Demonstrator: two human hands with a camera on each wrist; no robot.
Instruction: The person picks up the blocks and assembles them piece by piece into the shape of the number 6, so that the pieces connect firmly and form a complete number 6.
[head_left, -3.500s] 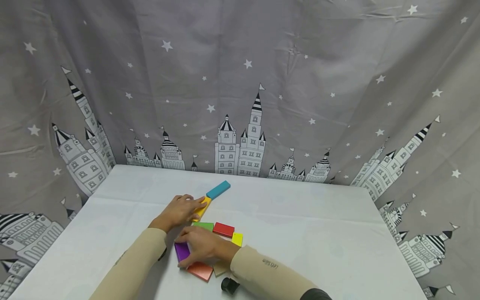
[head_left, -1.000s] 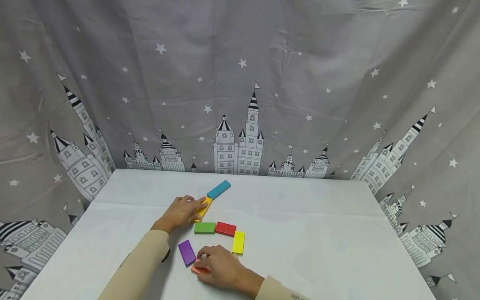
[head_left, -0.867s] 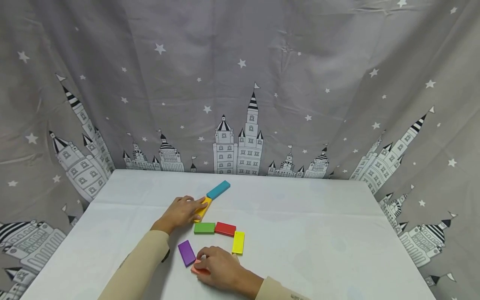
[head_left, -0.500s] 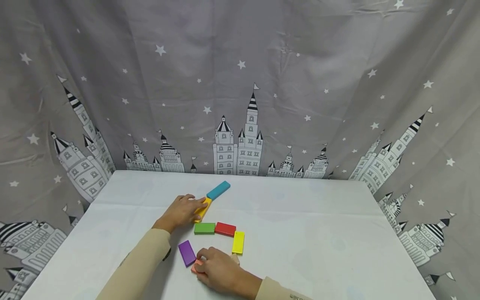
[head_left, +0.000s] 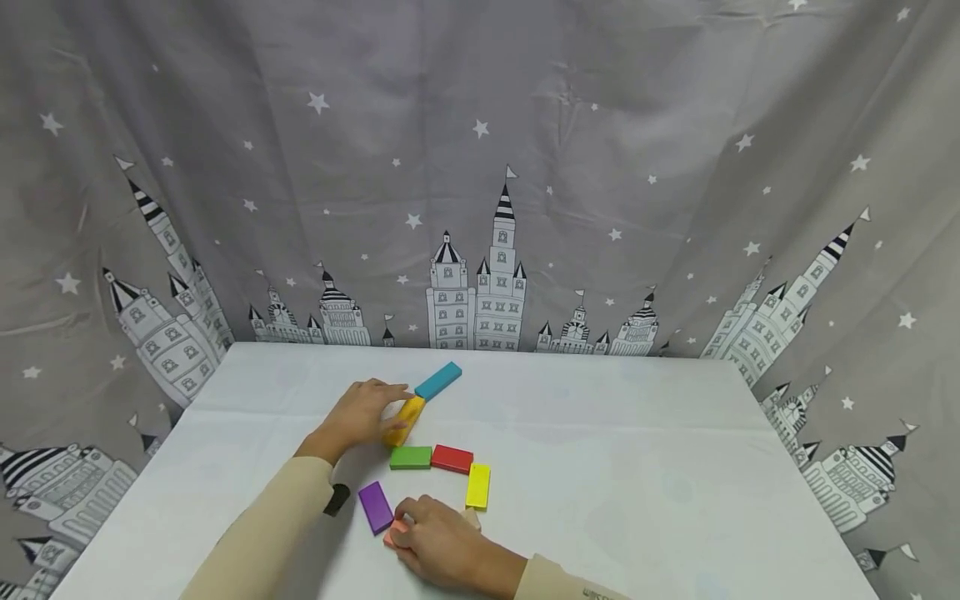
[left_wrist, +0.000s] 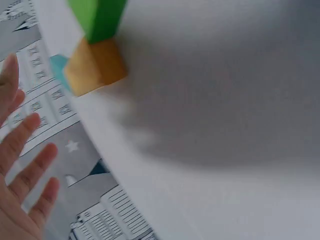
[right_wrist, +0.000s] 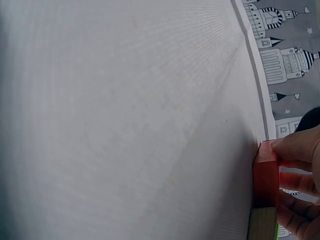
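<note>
Left hand (head_left: 360, 417) spread-fingered by orange block (head_left: 411, 411), right hand (head_left: 442, 542) pinches coral block (right_wrist: 265, 175), probably to steady it against tan block (right_wrist: 262, 222).

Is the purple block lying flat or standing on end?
Lying flat: in the head view the purple block rests on the white table, broad face up, with only a thin side showing.

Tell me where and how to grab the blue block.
I'd pinch the blue block across its two long sides, towards its far end, coming from above and the right. It is narrow and those sides are free; its near end adjoins the orange block, with the left hand close by.
</note>
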